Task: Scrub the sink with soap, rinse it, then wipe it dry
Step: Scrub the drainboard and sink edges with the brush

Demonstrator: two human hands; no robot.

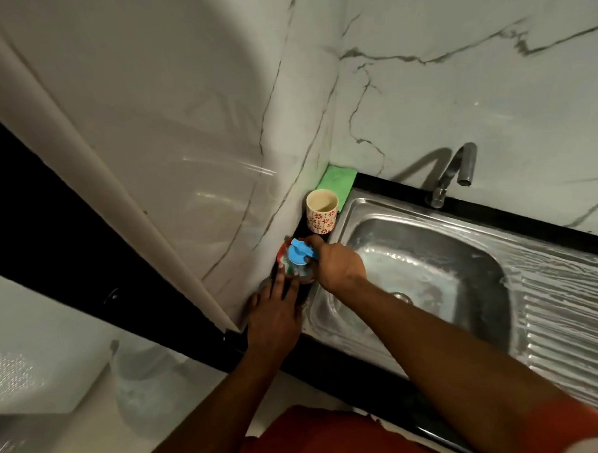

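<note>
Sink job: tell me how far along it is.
Done, apparently: scrubbing, since a streaky film covers the sink. In hand: both hands are at the soap bottle, right hand gripping it, left hand touching it. Left: rinsing, as the tap shows no water, then wiping dry.

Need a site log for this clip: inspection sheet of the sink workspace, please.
Surface: black counter around a steel sink; the basin looks wet or soapy.
Job's things: soap bottle with a blue cap, left of the basin; green cloth in the corner; tap, no running water seen.
Clutter: patterned cup, upright in front of the cloth.
Grippers: right hand grips the bottle near the cap; left hand rests straight fingers against its lower side.
Cables: nothing seen.
Surroundings: marble-look wall.
</note>
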